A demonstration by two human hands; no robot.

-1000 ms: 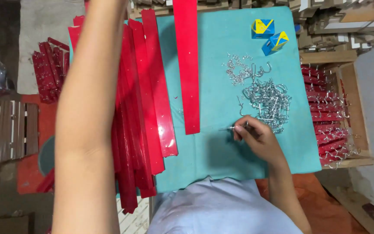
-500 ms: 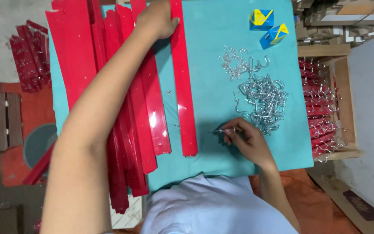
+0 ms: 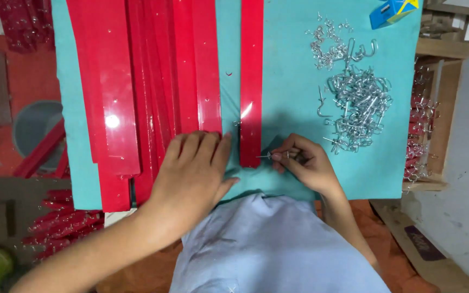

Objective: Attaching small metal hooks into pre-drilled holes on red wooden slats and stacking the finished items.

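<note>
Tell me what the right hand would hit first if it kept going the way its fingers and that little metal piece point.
Probably the near end of the single red strip: the right hand points its small metal hook left at it.

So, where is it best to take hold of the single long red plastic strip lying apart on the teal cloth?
Probably the single long red plastic strip at its near end, from the right hand's side: it lies flat, with bare teal cloth along both edges.
</note>
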